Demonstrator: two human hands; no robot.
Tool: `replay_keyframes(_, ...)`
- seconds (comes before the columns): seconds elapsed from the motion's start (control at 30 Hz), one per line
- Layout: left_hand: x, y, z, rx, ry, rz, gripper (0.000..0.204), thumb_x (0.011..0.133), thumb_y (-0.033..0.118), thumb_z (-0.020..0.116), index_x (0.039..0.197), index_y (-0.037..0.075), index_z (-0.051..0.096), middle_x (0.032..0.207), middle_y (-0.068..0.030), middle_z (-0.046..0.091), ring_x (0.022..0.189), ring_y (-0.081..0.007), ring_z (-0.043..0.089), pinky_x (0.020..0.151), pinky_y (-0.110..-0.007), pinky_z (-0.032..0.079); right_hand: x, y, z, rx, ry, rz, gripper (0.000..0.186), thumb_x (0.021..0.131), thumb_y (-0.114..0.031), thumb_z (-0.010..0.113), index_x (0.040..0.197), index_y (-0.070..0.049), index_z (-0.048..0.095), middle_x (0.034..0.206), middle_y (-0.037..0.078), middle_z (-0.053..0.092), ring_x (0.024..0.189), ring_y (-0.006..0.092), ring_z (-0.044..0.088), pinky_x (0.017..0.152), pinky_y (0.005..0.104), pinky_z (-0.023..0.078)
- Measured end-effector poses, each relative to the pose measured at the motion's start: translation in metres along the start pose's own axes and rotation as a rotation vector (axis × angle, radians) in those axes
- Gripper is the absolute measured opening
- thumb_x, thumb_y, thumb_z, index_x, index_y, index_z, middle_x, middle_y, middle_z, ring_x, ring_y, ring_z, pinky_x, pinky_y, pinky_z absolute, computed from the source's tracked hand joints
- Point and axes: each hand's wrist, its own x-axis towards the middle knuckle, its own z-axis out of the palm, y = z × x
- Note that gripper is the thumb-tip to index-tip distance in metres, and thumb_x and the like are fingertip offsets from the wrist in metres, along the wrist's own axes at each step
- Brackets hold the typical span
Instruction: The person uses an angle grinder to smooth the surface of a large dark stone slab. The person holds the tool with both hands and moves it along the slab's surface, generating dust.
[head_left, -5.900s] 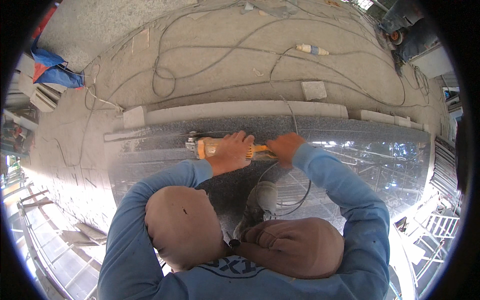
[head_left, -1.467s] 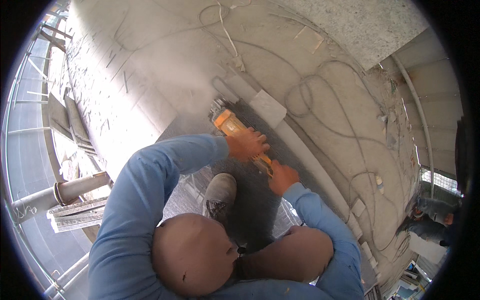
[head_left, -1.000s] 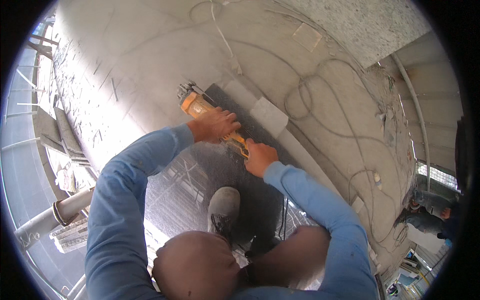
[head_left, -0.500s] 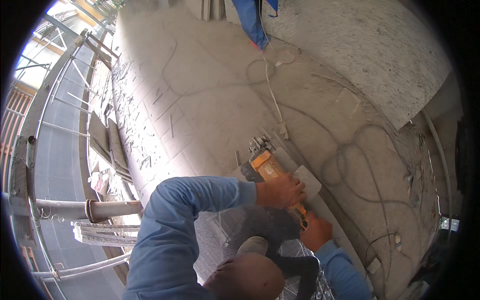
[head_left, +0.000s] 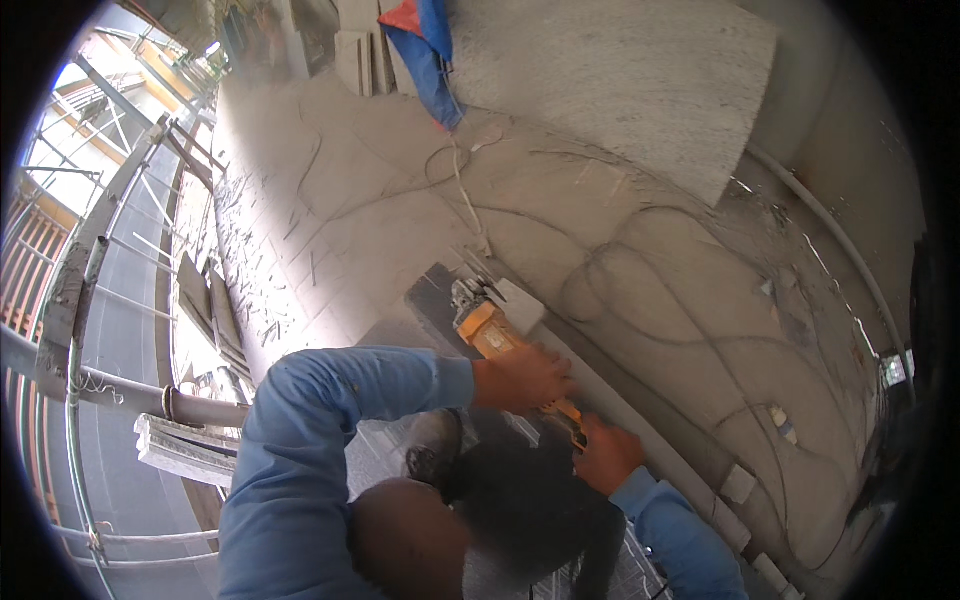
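One dark slab (head_left: 430, 303) amid dusty floor (head_left: 375, 245)

The floor (head_left: 370, 235) is grey-brown and dusty, bright with daylight along its left edge and duller toward the right. Thin dark scraps (head_left: 250, 290) litter that left edge. Beyond it, the side stands open: metal poles (head_left: 150, 264) cross in front of a smooth grey surface (head_left: 115, 350), with a thick pipe (head_left: 215, 411) and orange slats (head_left: 25, 250) farther out. At the far edge, flat slabs (head_left: 355, 62) stand beside a blue-and-red tarp (head_left: 430, 75). A broad pale panel (head_left: 620, 95) fills the far right corner. Along the right edge, a long tube (head_left: 825, 215) curves below a dim grey wall (head_left: 850, 150).
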Motion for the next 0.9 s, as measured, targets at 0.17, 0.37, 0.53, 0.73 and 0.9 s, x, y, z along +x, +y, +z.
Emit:
replay_keyframes(0.17,0.053,0.082,-0.029,0.119,-0.133,-0.053,0.044,0.074,0.026,0.078,0.109,0.009,0.059,0.097,-0.0102,0.058,0.094,-0.0277,0.063,0.077,-0.042,0.053,-0.076,0.055,-0.006,0.108,0.106,-0.09,0.035,0.081,-0.015,0.067,0.113,-0.007,0.057,0.092,0.018,0.072,0.087,0.0388,0.07,0.076,0.0523,0.053)
replay_keyframes(0.37,0.108,0.155,-0.043,0.3,-0.17,-0.12,0.044,0.072,0.026,0.08,0.109,0.01,0.061,0.1,-0.0091,0.06,0.096,-0.0265,0.064,0.079,-0.04,0.053,-0.122,0.124,0.005,0.111,0.154,-0.177,0.039,0.083,-0.017,0.066,0.12,-0.008,0.056,0.093,0.019,0.071,0.089,0.0389,0.069,0.078,0.0523,0.053)
replay_keyframes(0.53,0.12,0.19,-0.059,0.388,-0.346,-0.164,0.049,0.07,0.029,0.083,0.111,0.011,0.062,0.103,-0.0087,0.061,0.098,-0.0262,0.064,0.081,-0.041,0.053,-0.146,0.129,0.024,0.232,0.177,-0.179,0.038,0.082,-0.019,0.066,0.117,-0.008,0.057,0.092,0.019,0.071,0.088,0.0394,0.069,0.078,0.0514,0.054)
replay_keyframes(0.73,0.132,0.224,-0.079,0.448,-0.485,-0.201,0.067,0.062,0.03,0.088,0.121,0.012,0.061,0.104,-0.0091,0.058,0.101,-0.027,0.062,0.083,-0.042,0.053,-0.167,0.14,0.019,0.26,0.155,-0.218,0.045,0.085,-0.016,0.063,0.127,-0.006,0.054,0.094,0.017,0.071,0.088,0.0381,0.07,0.08,0.0504,0.055)
replay_keyframes(0.9,0.161,0.229,-0.061,0.418,-0.459,-0.2,0.062,0.067,0.03,0.086,0.12,0.012,0.06,0.106,-0.0084,0.058,0.103,-0.0264,0.061,0.084,-0.043,0.052,-0.167,0.176,0.029,0.234,0.253,-0.194,0.045,0.084,-0.016,0.062,0.128,-0.006,0.056,0.097,0.019,0.071,0.09,0.0383,0.069,0.081,0.0503,0.054)
